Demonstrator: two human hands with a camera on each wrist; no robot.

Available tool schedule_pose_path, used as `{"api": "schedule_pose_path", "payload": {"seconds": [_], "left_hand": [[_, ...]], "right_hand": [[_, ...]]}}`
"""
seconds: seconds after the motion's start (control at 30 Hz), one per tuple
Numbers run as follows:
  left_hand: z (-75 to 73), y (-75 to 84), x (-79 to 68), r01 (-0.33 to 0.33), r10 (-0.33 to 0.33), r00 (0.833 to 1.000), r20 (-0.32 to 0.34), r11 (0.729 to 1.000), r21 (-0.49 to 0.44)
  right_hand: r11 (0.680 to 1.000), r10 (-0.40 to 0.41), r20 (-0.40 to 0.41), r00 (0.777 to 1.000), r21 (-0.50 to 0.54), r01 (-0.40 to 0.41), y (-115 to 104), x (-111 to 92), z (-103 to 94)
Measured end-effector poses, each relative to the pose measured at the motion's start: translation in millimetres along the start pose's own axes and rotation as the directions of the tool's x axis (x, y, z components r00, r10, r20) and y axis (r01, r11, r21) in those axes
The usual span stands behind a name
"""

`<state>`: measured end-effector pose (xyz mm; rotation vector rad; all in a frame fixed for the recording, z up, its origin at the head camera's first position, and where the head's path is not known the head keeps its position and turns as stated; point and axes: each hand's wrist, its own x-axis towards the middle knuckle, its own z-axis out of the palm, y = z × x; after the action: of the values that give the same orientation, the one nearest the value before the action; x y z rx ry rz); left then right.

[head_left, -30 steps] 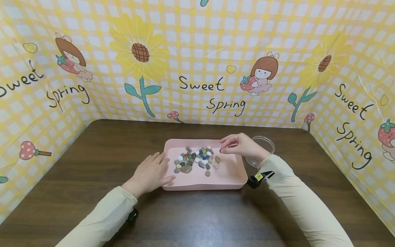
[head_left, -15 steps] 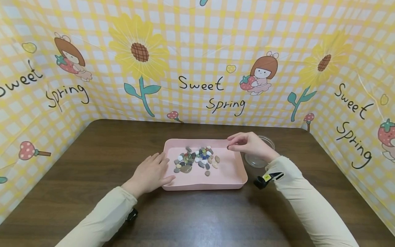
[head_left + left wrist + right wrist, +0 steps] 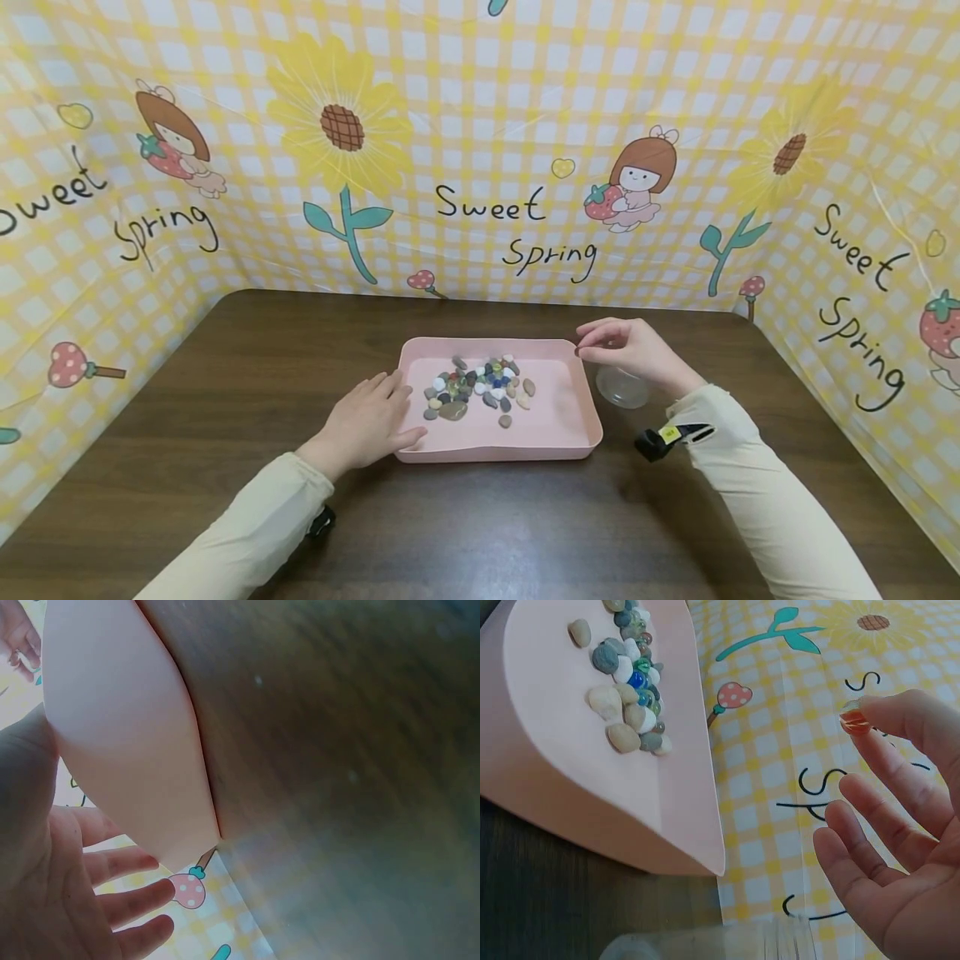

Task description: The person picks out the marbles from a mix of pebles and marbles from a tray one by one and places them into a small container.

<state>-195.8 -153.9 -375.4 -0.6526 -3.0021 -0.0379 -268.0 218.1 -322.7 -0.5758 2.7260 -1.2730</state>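
My right hand (image 3: 628, 346) is raised above the tray's right back corner and pinches a glass marble (image 3: 854, 721) with orange-red swirls between thumb and forefinger. Its other fingers are bent loosely. Just below this hand a clear round jar (image 3: 622, 390) stands on the table, partly covered by it. My left hand (image 3: 362, 425) rests at the left rim of the pink tray (image 3: 555, 417), fingers extended and spread. Inside the tray lie pebbles (image 3: 452, 411) in grey, tan and white, mixed with coloured glass marbles (image 3: 637, 679).
A dark wooden table (image 3: 480, 533) carries the tray and the jar. Yellow checked cloth (image 3: 480, 100) with flower and strawberry prints walls in the back and both sides. Each wrist wears a black camera mount (image 3: 660, 442).
Holding the marble, my right hand has moved right and slightly up, from over the tray to above the jar side. My left hand has stayed on the tray rim.
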Motion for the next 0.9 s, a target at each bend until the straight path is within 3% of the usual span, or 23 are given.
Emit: {"api": "schedule_pose_path", "payload": {"seconds": [0.9], "left_hand": [[0.3, 0.1, 0.6, 0.009, -0.008, 0.999, 0.046, 1.0, -0.015]], "right_hand": [[0.998, 0.063, -0.188, 0.98, 0.043, -0.056, 28.7, -21.1, -24.5]]}}
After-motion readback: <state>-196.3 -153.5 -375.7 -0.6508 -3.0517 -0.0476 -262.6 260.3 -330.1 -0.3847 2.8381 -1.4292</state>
